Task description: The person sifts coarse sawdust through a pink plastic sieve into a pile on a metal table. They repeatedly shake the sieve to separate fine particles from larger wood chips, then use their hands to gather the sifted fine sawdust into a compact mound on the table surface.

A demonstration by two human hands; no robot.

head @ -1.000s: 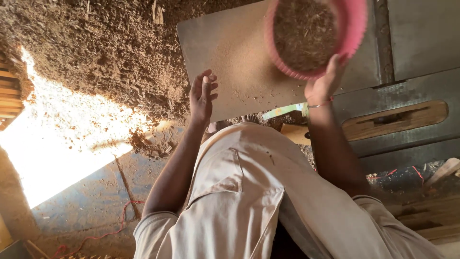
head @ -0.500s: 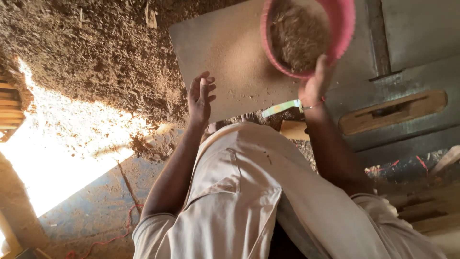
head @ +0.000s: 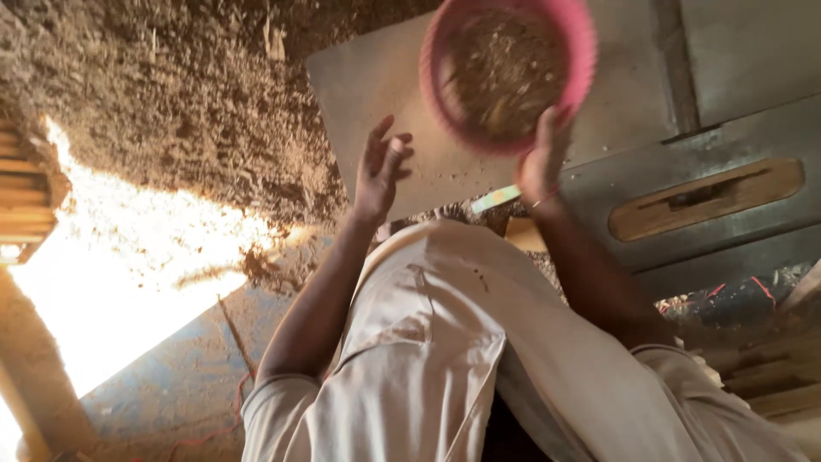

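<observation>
Basin has shifted left since the earlier frame. Right hand point(head: 537, 162) fingers pinch the near rim of the pink basin point(head: 513, 68) of sawdust, top centre; left hand point(head: 380, 167) splayed, empty, just left. Keep it level, support with both hands.

Under you there is a floor point(head: 171, 385) with a bluish, dusty surface. A big heap of brown sawdust point(head: 171, 94) lies on it and spreads to the left, where strong sunlight falls on the ground. A flat grey board point(head: 376, 85) lies beside the heap, touching its edge. To the right you see a grey metal table point(head: 753, 77) with a wooden insert point(head: 705, 198) set in its top.
</observation>
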